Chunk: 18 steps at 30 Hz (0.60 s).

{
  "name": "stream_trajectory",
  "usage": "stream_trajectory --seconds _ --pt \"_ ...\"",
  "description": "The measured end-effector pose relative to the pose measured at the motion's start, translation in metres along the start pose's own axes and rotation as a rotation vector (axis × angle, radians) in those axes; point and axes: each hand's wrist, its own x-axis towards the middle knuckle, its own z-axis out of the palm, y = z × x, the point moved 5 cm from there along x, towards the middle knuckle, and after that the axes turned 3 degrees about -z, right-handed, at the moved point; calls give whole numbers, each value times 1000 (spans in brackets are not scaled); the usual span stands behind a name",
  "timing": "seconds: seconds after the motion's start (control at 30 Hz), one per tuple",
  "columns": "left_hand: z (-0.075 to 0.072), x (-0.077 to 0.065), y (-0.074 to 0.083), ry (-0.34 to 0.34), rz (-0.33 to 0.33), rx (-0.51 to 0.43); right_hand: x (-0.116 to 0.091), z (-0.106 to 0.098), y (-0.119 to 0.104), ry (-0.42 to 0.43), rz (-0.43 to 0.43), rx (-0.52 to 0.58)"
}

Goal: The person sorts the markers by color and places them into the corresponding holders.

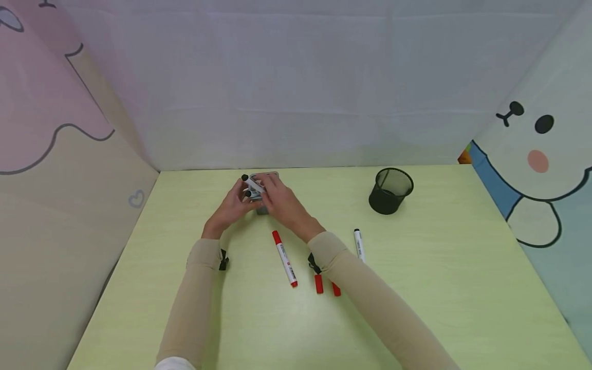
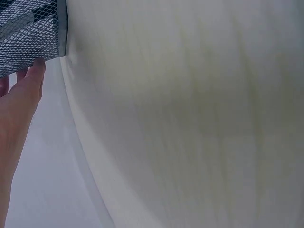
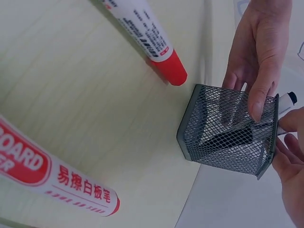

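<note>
At the table's far edge, a square grey mesh pen holder (image 3: pixel 216 123) stands between both hands, with black-and-white markers inside. My left hand (image 1: pixel 233 204) grips its side, thumb on the mesh in the right wrist view; the left wrist view catches fingertips against the same mesh holder (image 2: pixel 31 40). My right hand (image 1: pixel 285 204) is at the holder's mouth, fingers around a white marker (image 1: pixel 253 184) with a black end. A second black end (image 1: pixel 248 194) shows just below it. Through the mesh, a dark marker part (image 3: pixel 230 139) is visible. The right fingertips are partly hidden behind the rim.
A red-capped whiteboard marker (image 1: pixel 285 261) lies mid-table. Two red marker ends (image 1: pixel 319 284) show beside the right sleeve, which hides the rest. A black-capped marker (image 1: pixel 358 242) lies beyond that forearm. A round black mesh pen holder (image 1: pixel 387 200) stands at back right.
</note>
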Motion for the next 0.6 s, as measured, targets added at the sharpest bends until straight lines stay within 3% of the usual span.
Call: stream_trajectory --seconds 0.43,0.6 --pt "-2 6 -3 -12 2 -7 -5 -5 1 14 -9 126" --pt "1 1 6 -22 -7 -29 -10 -8 2 24 -16 168"
